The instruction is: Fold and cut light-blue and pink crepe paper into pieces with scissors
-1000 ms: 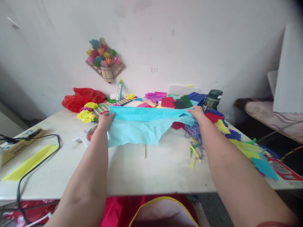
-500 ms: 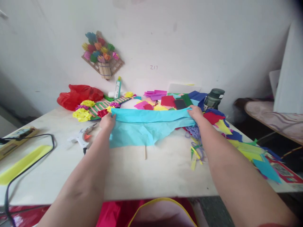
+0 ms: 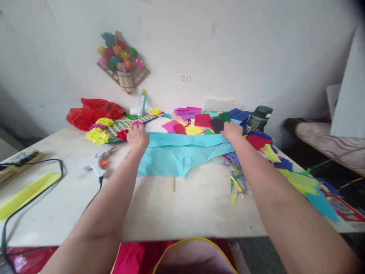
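A light-blue sheet of crepe paper point(image 3: 173, 154) lies across the middle of the table, its far edge folded over into a long flat band. On the band's left end, my left hand point(image 3: 138, 137) has its fingers closed on the paper. My right hand point(image 3: 232, 131) grips the opposite end, beside loose coloured paper pieces. From under the sheet's near edge pokes a thin wooden stick point(image 3: 172, 184). The fingertips of both hands are partly hidden.
Left of the sheet are a white glue gun point(image 3: 98, 163), a yellow strip point(image 3: 30, 194) and a power strip point(image 3: 19, 161). Behind stand a flower-trimmed green craft piece point(image 3: 119, 129), red bag point(image 3: 95, 112), glue bottle point(image 3: 142, 103) and dark jar point(image 3: 259, 118). Purple string point(image 3: 232, 160) lies right.
My left hand has slid right along the folded band, and my right hand has shifted slightly left. The paper stays nearly in place. The view has tilted a little.
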Tool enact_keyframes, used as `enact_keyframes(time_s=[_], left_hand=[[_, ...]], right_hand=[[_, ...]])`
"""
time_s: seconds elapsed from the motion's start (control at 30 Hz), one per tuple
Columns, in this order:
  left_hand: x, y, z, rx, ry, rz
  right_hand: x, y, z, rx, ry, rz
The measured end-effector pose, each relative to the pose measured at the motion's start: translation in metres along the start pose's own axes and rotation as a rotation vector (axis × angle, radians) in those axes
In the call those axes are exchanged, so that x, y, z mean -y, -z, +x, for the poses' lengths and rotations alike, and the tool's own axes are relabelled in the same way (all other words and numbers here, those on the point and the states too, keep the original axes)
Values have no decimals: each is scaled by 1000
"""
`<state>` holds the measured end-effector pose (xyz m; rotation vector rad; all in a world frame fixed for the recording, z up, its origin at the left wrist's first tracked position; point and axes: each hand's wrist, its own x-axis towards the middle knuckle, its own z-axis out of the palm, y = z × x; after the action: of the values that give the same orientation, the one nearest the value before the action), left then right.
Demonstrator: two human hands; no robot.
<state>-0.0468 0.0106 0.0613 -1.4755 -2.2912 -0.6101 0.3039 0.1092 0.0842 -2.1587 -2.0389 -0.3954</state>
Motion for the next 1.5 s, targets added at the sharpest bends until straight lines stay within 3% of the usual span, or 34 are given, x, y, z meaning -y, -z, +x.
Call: enact_keyframes(time_s=[0.07,0.17,0.27,0.37,0.5,0.67,1.1,1.3,1.5], left_hand=[[-18,-2,-2,29,-175,-43],[-44,-12,-10,164,-418,-120],[-59,-30,-25,315,-510,-125],[-58,-47,-38,464,-518,-136],[-51,-59,-44,569,-476,-115],[-50,-56,-43,584,-473,-93],[-5,-54,-26,615,-203,-6],[6,-48,-23,599,-160,-10],[14,-46,-22,556,-26,1]], right_hand=[[25,14,-5,4,52,-25],[76,18,-25,36,266,75],[123,-3,-53,23,463,221],[147,-33,-75,74,507,268],[147,-53,-85,202,443,268],[142,-51,-84,250,424,234],[141,-48,-84,319,412,228],[141,-47,-86,307,425,242],[141,-47,-86,304,419,266]])
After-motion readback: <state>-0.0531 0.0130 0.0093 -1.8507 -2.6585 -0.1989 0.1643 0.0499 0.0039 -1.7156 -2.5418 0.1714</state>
